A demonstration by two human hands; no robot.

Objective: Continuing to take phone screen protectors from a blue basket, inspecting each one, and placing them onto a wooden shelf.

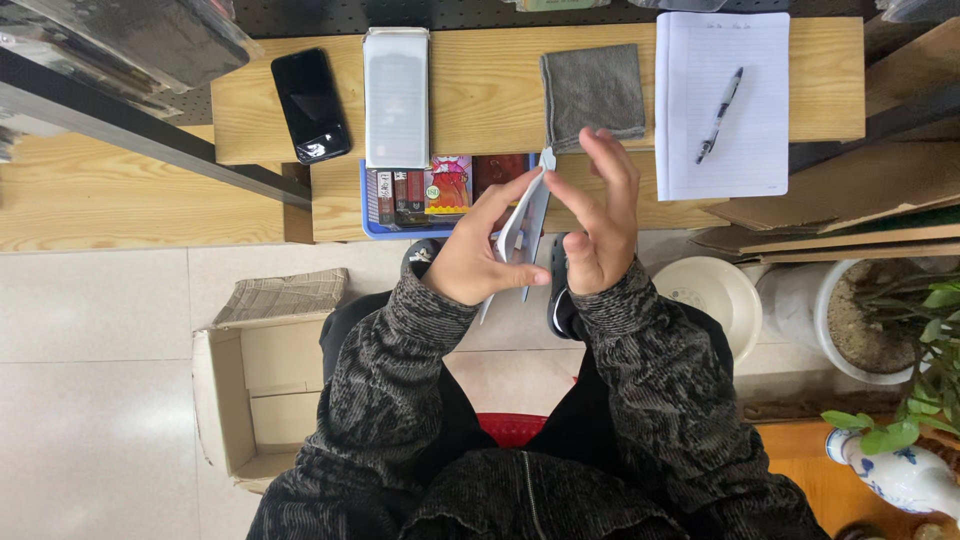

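The person sits at a low wooden worktop (500, 60) and holds both hands up over the lap, likely so the work sits close to the eyes. The left hand (470, 260) has its grip closed on a thin white sheet (515, 232), thumb on one side and fingers on the other, so the sheet stands on its edge and tilts up. The right hand (600, 225) is just beside it, with its fingers long and loose, and its fingertips touch the sheet's top corner; its grip is wide and holds nothing by itself. So the sheet lies between the two hands, above the knees and not on the worktop. On the worktop lie a black phone (311, 105), a white box (396, 95), a grey cloth (592, 92) and a pen (720, 113) on a notepad (760, 150). An open cardboard box (250, 400) stands on the floor.
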